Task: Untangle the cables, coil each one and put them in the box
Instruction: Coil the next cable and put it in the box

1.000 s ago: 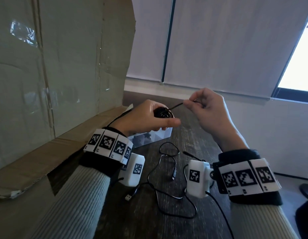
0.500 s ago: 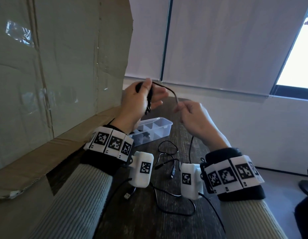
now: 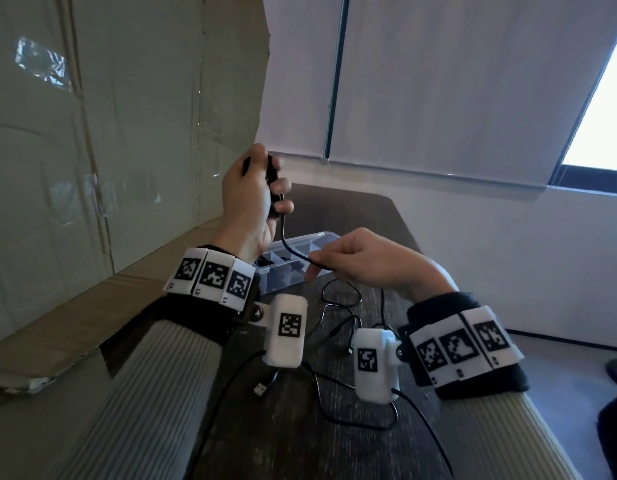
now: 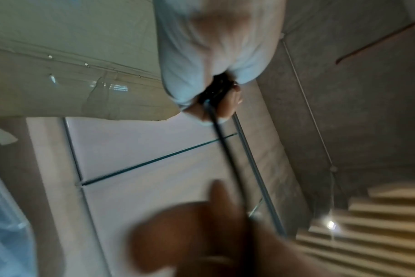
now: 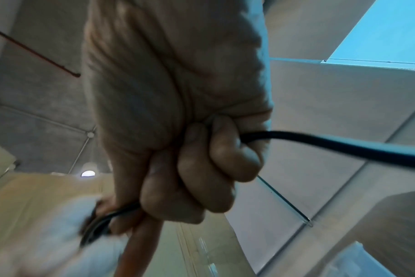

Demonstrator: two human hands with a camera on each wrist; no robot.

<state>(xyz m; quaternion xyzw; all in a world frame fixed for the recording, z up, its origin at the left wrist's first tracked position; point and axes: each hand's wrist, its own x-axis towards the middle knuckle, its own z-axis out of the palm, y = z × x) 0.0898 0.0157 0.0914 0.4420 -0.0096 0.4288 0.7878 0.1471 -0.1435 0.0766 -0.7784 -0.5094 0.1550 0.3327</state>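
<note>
Cable (image 3: 286, 244) loops sit bundled in your left hand (image 3: 251, 202), raised above the counter (image 3: 352, 216) beside the tall cardboard sheet (image 3: 127, 133); your fingers there curl round the black coil, so that grip is closed on it. From the coil one strand drops and curves across to your right hand (image 3: 366, 263), which hangs lower, over the near end of the clear plastic box (image 3: 326, 235). In the right wrist view your right fingers (image 5: 201, 168) are folded tight round the same cable, which runs out past them to the side, so this grip too is closed on it. The left wrist view is blurred, yet it shows the dark coil in the left palm and the strand leading down to the other hand.

The box stands on the counter between your wrists and the far edge, its compartments holding dark items you cannot make out. Loose black cables (image 3: 338, 306) lie sprawled on the counter under your wrists, and a USB plug (image 3: 261, 389) rests near your left sleeve.
</note>
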